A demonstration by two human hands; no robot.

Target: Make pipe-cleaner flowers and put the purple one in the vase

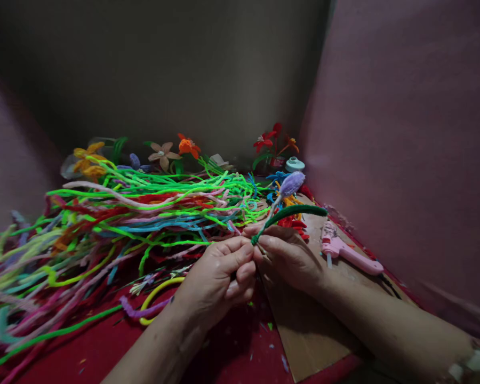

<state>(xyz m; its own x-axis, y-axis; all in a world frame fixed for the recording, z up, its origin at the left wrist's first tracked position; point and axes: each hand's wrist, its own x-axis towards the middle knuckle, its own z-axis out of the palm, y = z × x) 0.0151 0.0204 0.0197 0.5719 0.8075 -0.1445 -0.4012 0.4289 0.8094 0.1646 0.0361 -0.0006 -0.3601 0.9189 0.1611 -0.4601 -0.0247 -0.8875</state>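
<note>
Close together in the middle, my left hand (228, 269) and my right hand (292, 256) both pinch the lower end of a pipe-cleaner flower. Its fuzzy purple bud (292, 184) points up and to the right on a pale stem. A dark green pipe-cleaner leaf (298, 209) arches rightward from a small green wrap (255, 239) around the stem, right between my fingertips. The stem's lower end is mostly hidden by my fingers. Under my right forearm lies a sheet of brown cardboard (304, 341).
A large heap of coloured pipe cleaners (164, 208) spreads over the red cloth (232, 346) on the left. On the cardboard's right side rests a pink glue gun (352, 255). Finished flowers (164, 154) and a pale round container (295, 165) stand along the back wall.
</note>
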